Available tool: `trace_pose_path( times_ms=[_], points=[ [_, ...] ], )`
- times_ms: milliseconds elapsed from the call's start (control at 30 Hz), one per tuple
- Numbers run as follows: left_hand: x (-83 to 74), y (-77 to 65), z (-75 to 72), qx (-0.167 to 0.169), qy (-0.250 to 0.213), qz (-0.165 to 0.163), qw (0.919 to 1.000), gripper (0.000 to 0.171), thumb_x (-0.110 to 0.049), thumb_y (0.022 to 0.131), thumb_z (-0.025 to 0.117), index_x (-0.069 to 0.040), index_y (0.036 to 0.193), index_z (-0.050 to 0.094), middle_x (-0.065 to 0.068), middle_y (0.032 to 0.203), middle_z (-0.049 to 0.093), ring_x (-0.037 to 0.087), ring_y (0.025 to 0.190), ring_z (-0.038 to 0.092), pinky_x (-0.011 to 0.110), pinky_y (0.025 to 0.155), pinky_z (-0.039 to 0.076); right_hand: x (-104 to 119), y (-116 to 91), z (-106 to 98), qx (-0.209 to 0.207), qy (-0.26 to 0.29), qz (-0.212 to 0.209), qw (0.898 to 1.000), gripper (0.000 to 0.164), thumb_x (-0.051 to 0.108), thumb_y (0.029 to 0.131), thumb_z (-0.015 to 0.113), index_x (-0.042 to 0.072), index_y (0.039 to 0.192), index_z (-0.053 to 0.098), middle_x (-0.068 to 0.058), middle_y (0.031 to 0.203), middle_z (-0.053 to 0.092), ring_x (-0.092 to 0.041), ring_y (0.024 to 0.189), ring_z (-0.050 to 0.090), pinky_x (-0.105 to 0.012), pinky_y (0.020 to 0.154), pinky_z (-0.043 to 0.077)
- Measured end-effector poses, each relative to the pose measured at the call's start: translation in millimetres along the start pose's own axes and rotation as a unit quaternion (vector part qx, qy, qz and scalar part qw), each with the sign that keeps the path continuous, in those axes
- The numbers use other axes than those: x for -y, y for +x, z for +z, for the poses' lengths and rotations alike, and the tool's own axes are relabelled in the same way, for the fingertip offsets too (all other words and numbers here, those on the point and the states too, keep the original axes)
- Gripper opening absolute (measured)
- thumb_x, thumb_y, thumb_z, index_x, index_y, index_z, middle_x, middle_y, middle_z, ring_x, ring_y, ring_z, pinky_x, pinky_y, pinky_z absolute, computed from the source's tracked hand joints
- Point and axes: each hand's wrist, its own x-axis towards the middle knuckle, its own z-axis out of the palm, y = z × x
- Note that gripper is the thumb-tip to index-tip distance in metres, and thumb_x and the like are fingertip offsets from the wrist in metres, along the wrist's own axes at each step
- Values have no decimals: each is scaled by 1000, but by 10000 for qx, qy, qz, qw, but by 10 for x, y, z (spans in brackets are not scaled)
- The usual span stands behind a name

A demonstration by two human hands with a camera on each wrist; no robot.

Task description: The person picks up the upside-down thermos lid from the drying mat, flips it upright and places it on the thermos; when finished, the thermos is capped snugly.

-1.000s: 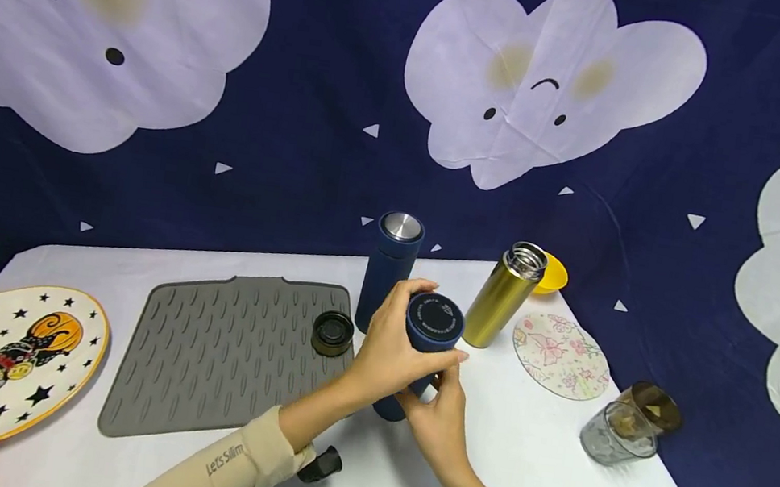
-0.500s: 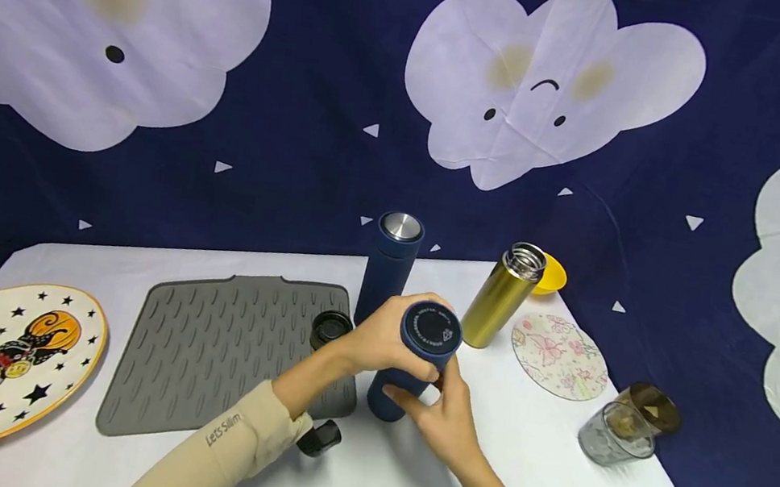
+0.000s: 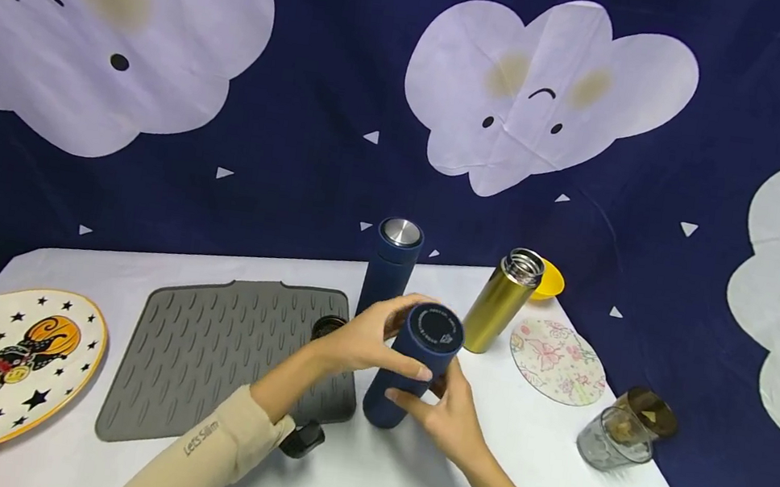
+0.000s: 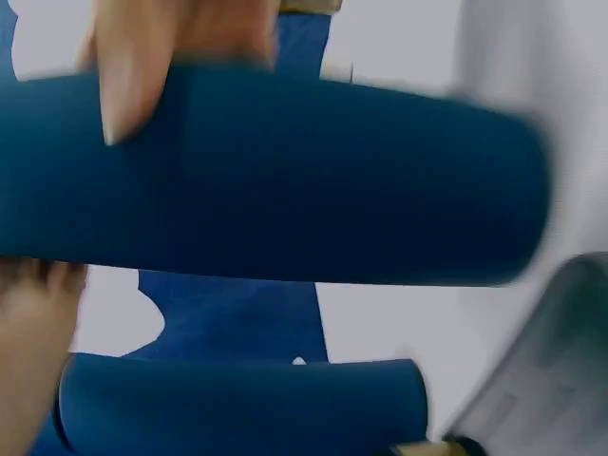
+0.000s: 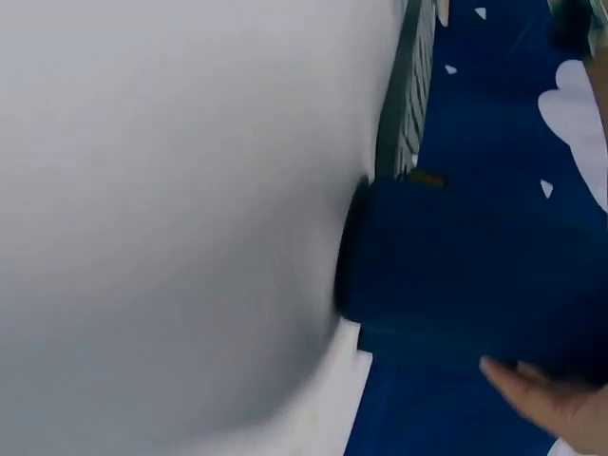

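Note:
Both hands hold a dark blue thermos bottle [image 3: 398, 380] upright above the white table's middle; its black disc end with printed lettering faces up. My left hand [image 3: 367, 338] grips it from the left near that top end, thumb across the front. Lower down, my right hand [image 3: 453, 423] grips it from the right. In the left wrist view the bottle [image 4: 332, 180] lies across the picture, and a thumb presses on it. The right wrist view shows its dark side [image 5: 475, 266], with fingers [image 5: 532, 389] at it. The lower end looks close to the table; contact is unclear.
Behind stands another blue thermos [image 3: 390, 272] with a steel-topped lid. An uncapped gold thermos [image 3: 495, 309], yellow bowl [image 3: 549, 283], floral disc [image 3: 558, 362] and glasses [image 3: 618, 438] are right. Left are a grey drying mat [image 3: 200, 358], a round black lid [image 3: 327, 325] and a star-patterned plate [image 3: 1, 374].
The held thermos has come down slightly and shifted a little left at its base. My left hand has moved left and down, its forearm now covering more of the round black lid.

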Motion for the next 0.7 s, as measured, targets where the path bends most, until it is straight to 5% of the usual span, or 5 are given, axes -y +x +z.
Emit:
trace_pose_path(
  times_ms=[67,167,333,500,700],
  points=[
    [15,-150,-3,-921,443,-232,9945,78,-14,78,84,-8,145,43,8,144,52,21,136,47,36,118,32,10,111,-26,-422,18,349,9985,72,7,78,83,5,138,43,-16,126,62,-28,110,65,-41,95,54],
    [100,-394,-64,-1968,866,-498,9753,76,-9,80,82,-5,145,43,13,150,48,26,141,42,34,119,30,-10,370,-77,-1034,88,656,9924,75,6,78,83,1,139,40,-21,127,60,-36,113,63,-48,97,51],
    [249,-782,-209,-3032,965,-1271,9395,63,-8,84,77,-1,140,48,18,145,51,32,139,44,38,119,31,-164,845,-84,-1607,-268,613,9847,77,10,78,83,-1,139,37,-23,130,57,-38,119,59,-50,104,46],
    [317,-964,-296,-3392,1124,-1729,9178,58,-10,86,76,0,138,51,20,142,52,36,138,44,40,118,32,-337,1130,-50,-1882,-792,877,9750,76,21,79,82,0,138,38,-23,127,60,-40,118,59,-52,103,45],
    [372,-928,-350,-3294,1895,-1953,9041,67,-9,81,79,3,140,48,23,142,52,42,137,44,48,115,36,-461,1227,-43,-1816,-897,989,9743,78,19,81,81,1,140,35,-23,128,59,-41,119,58,-53,104,44]
  ],
)
